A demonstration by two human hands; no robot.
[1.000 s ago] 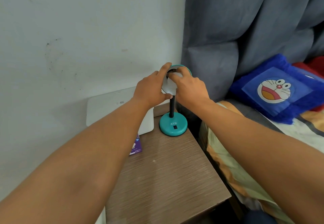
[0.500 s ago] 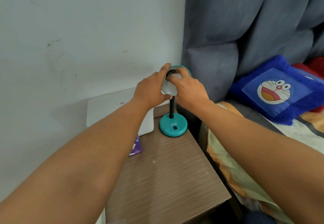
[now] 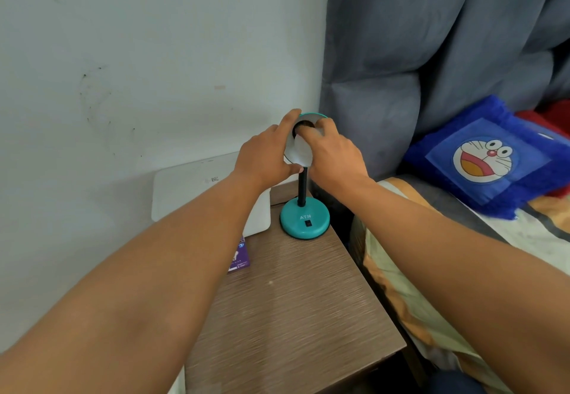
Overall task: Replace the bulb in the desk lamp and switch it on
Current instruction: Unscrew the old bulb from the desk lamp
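Observation:
A small teal desk lamp stands at the back of the wooden bedside table. Its round base carries a black switch and a black flexible neck. The teal shade faces me, white inside. My left hand grips the shade's left rim, index finger over the top and thumb below. My right hand holds a white bulb at the dark socket inside the shade. Most of the bulb is hidden by my fingers.
A white flat box leans against the wall behind the table. A purple card lies beside it. To the right are a bed with a patterned sheet, a blue cartoon cushion and a grey padded headboard.
My right hand's fingers have shifted slightly at the socket, as if twisting the bulb. The left hand and the lamp stay where they were.

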